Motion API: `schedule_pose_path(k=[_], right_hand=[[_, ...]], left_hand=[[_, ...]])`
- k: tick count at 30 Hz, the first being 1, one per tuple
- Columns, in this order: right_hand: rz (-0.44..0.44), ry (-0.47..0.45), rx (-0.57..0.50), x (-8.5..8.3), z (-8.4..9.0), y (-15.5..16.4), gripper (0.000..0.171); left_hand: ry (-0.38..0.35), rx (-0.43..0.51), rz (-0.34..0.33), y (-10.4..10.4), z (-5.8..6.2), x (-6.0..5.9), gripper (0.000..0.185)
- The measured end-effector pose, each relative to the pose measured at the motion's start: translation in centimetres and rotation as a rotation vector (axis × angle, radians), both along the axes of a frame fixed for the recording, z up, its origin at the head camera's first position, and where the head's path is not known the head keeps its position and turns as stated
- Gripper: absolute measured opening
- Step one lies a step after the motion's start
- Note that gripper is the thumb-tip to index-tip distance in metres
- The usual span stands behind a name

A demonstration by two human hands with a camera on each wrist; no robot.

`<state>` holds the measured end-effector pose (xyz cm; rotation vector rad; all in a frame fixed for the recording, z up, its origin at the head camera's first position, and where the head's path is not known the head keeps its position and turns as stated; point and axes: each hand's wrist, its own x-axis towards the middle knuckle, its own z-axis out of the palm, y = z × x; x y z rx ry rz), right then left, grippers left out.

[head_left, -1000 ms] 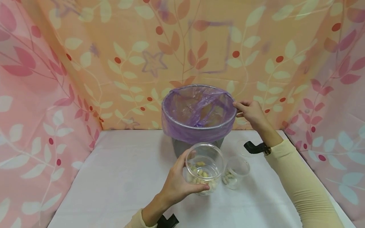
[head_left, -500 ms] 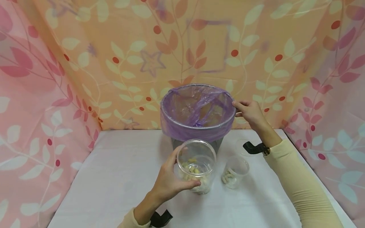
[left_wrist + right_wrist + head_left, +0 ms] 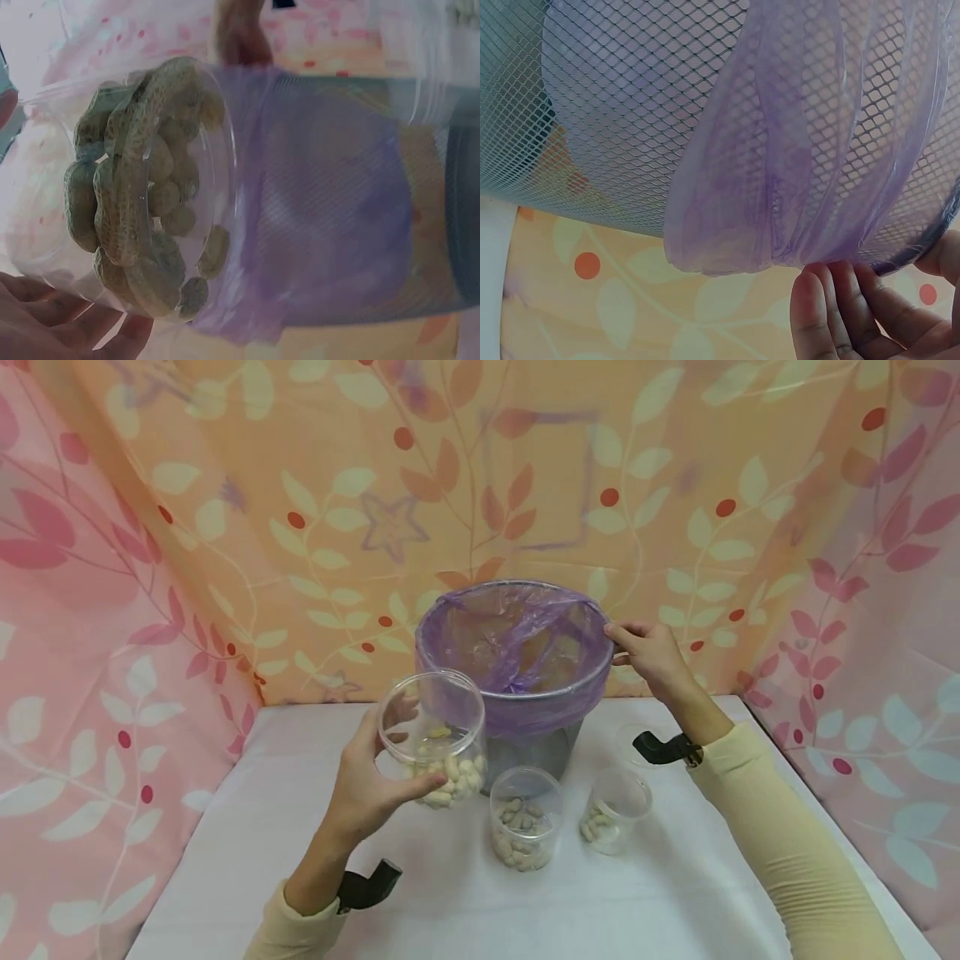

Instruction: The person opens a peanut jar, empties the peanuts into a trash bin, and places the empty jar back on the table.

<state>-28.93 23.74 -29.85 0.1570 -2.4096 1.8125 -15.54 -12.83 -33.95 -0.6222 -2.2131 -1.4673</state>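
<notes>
In the head view my left hand (image 3: 367, 789) grips a clear plastic cup (image 3: 431, 752) holding unshelled peanuts. The cup is raised and tilted, left of and in front of a grey mesh bin (image 3: 536, 752). Seen close in the left wrist view, the peanuts (image 3: 124, 187) lie heaped at the cup's bottom. A purple bag (image 3: 525, 710) lines the bin and is folded over its rim. My right hand (image 3: 660, 664) pinches the rim and bag on the right side; thumb and fingers show on either side of the rim in the right wrist view.
Two more clear cups stand on the white table (image 3: 300, 777): one with peanuts (image 3: 525, 827) before the bin, a smaller one (image 3: 615, 814) to its right. A clear round lid (image 3: 633, 743) lies behind that. Patterned cloth (image 3: 315, 568) encloses the back and sides.
My left hand has carried its cup left and upward, uncovering the cup of peanuts standing in front of the bin. My right hand keeps its hold on the rim.
</notes>
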Motion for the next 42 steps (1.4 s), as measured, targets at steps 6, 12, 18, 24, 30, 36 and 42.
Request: schedule_pose_path(k=[6,12,18,24,30,36,42], right_hand=[[-0.005,0.001,0.002,0.0,0.1,-0.1,0.047],[-0.011,-0.001,0.005,-0.1,0.1,-0.3,0.046],[0.002,-0.01,0.005,-0.4,0.1,-0.4,0.047],[-0.008,-0.024,0.017,-0.3,0.0,-0.3,0.045],[-0.018,-0.02,0.012,-0.1,0.0,-0.4,0.042],[-0.007,-0.021,0.009,0.0,-0.1,-0.5,0.043],[-0.014,-0.016,0.004,-0.1,-0.2,-0.1,0.044]], left_hand=[[-0.037,-0.01,0.068,-3.1,2.2,-1.8,0.095],[-0.031,-0.045,0.137,-5.5,4.3,-3.9,0.089],[-0.068,-0.102,0.176,-7.2,6.2,-6.3,0.089],[-0.126,-0.175,0.142,-8.6,7.9,-9.2,0.096],[-0.147,-0.289,0.128,-9.5,9.0,-11.7,0.098],[-0.164,-0.479,0.167,-9.7,10.3,-13.1,0.102],[-0.179,-0.631,0.185,-8.7,12.3,-14.1,0.105]])
